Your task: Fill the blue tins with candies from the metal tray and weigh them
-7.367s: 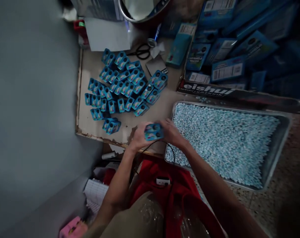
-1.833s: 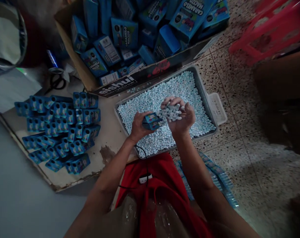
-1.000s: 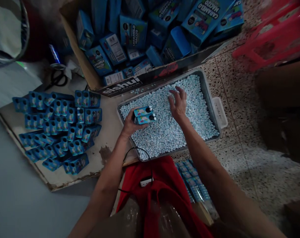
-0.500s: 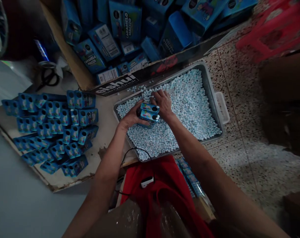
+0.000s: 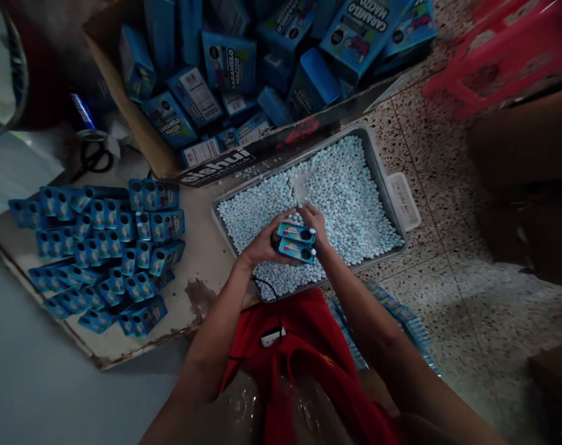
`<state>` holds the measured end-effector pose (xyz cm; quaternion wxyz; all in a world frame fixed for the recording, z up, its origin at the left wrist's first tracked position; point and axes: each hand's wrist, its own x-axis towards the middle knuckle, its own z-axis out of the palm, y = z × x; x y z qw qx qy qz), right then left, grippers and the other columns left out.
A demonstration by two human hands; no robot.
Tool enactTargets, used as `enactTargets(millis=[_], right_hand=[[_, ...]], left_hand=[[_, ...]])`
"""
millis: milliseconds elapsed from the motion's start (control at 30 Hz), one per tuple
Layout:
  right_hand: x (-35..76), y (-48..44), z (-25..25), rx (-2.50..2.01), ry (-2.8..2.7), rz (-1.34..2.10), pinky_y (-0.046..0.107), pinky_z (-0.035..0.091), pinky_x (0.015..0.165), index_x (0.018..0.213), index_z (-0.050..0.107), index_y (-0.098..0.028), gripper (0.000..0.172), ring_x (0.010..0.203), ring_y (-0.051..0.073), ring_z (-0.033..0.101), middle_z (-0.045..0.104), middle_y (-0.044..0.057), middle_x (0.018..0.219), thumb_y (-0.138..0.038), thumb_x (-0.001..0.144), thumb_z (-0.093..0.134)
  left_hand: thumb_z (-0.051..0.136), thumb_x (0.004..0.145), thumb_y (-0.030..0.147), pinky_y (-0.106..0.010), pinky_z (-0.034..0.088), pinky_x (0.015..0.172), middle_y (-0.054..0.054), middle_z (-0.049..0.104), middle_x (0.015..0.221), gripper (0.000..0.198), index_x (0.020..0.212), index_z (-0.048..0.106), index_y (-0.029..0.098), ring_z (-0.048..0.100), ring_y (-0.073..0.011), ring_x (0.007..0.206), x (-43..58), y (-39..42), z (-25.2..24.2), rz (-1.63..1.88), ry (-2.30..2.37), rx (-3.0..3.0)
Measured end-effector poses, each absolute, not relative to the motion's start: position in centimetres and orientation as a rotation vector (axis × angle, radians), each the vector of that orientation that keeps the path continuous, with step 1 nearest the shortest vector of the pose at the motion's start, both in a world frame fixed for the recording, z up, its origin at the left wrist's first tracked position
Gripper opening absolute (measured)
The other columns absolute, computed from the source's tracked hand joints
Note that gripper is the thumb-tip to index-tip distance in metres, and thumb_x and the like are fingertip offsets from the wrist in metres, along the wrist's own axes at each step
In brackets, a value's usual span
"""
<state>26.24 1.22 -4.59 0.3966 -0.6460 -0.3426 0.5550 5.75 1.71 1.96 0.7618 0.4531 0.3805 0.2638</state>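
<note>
My left hand [image 5: 263,243] is closed round a couple of small blue candy boxes [image 5: 296,232], held side by side over the tray. Each box has a dark round hole in its end face, and a pale candy shows at the right end of each. Close by, at the boxes' upper right, my right hand [image 5: 316,224] has bent, gathered fingers; what they hold is hidden. Beneath both hands, a grey tray [image 5: 372,162] carries a thick layer of small pale blue and white candies [image 5: 345,204].
Many blue boxes [image 5: 109,232] stand in rows on the table [image 5: 200,213] to the left. Behind the tray is a cardboard carton [image 5: 162,157] full of larger blue boxes. Scissors [image 5: 95,157] and a can [image 5: 86,117] lie at back left. A red stool [image 5: 498,62] stands far right.
My right hand has come out of the candies and moved toward me, up to the boxes. My left hand has shifted slightly right and nearer with the boxes. The camera view has moved slightly.
</note>
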Motion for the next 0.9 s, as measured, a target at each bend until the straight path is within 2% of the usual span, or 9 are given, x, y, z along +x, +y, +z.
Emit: enactTargets(millis=[100,167,233,333,433,533,667,800,900], right_hand=[[24.9,1.8,-3.4,-1.541,-0.506,1.584,0.04,0.062,0.069,0.084,0.059,-0.029,0.044,0.072,0.025,0.064,0.065,0.002,0.071,-0.072,0.091,0.068],[24.3,2.3,-1.9,-1.445,-0.353,1.69,0.035,0.054,0.056,0.082,0.056,-0.029,0.043,0.062,0.022,0.056,0.061,0.001,0.066,-0.07,0.089,0.068],[23.8,2.6,0.2,-1.348,-0.254,1.766,0.031,0.046,0.05,0.084,0.057,-0.029,0.041,0.059,0.02,0.052,0.062,0.001,0.068,-0.068,0.087,0.068],[22.9,2.6,4.2,-1.192,-0.169,1.793,0.031,0.049,0.055,0.083,0.062,-0.028,0.04,0.068,0.021,0.059,0.067,0.003,0.077,-0.066,0.081,0.073],[21.6,2.3,8.1,-0.998,-0.183,1.683,0.036,0.058,0.073,0.078,0.065,-0.027,0.036,0.084,0.024,0.067,0.071,0.004,0.087,-0.061,0.078,0.079],[20.3,2.1,10.6,-0.934,-0.338,1.582,0.041,0.06,0.084,0.075,0.068,-0.027,0.034,0.088,0.025,0.068,0.072,0.005,0.087,-0.059,0.08,0.081],[19.5,2.1,11.5,-1.0,-0.474,1.543,0.043,0.058,0.085,0.077,0.07,-0.028,0.04,0.086,0.027,0.066,0.07,0.006,0.084,-0.067,0.083,0.076],[18.6,1.5,11.3,-1.037,-0.58,1.466,0.042,0.058,0.082,0.079,0.07,-0.028,0.051,0.078,0.025,0.065,0.067,0.006,0.079,-0.077,0.092,0.065],[17.9,0.7,10.7,-1.04,-0.734,1.421,0.042,0.059,0.085,0.077,0.071,-0.028,0.054,0.08,0.025,0.067,0.069,0.005,0.079,-0.075,0.101,0.059]], left_hand=[[0.113,0.056,0.051,-0.054,0.055,0.127,-0.017,0.068,0.159,0.102,0.146,0.072,0.024,0.065,-0.0415,0.151,3.2,0.7,3.8,0.612,0.883,1.144],[0.111,0.061,0.054,-0.05,0.06,0.12,-0.014,0.076,0.145,0.096,0.143,0.071,0.023,0.074,-0.0372,0.137,1.3,0.0,4.3,0.6,1.02,1.257],[0.11,0.061,0.053,-0.044,0.064,0.11,-0.011,0.081,0.131,0.095,0.141,0.07,0.021,0.081,-0.0323,0.119,-0.1,-0.4,4.2,0.596,1.212,1.366],[0.11,0.06,0.047,-0.037,0.066,0.099,-0.007,0.083,0.12,0.091,0.137,0.068,0.021,0.082,-0.0275,0.105,-1.0,-0.7,3.7,0.624,1.393,1.481],[0.107,0.064,0.045,-0.034,0.066,0.095,-0.006,0.083,0.117,0.088,0.138,0.066,0.022,0.082,-0.0256,0.101,-0.7,-1.1,3.8,0.666,1.41,1.581],[0.104,0.07,0.049,-0.032,0.065,0.087,-0.004,0.082,0.11,0.082,0.137,0.065,0.022,0.082,-0.0242,0.093,-0.3,-1.6,4.4,0.675,1.423,1.658],[0.101,0.072,0.051,-0.033,0.064,0.087,-0.006,0.082,0.111,0.079,0.135,0.065,0.021,0.083,-0.0262,0.094,-0.5,-2.1,4.9,0.623,1.387,1.772],[0.101,0.073,0.054,-0.034,0.065,0.087,-0.006,0.082,0.111,0.081,0.138,0.065,0.021,0.083,-0.0274,0.095,-0.9,-2.6,4.8,0.636,1.374,1.772],[0.104,0.071,0.051,-0.035,0.066,0.091,-0.006,0.082,0.116,0.085,0.141,0.065,0.021,0.082,-0.0266,0.099,-0.9,-2.9,3.9,0.685,1.391,1.699]])
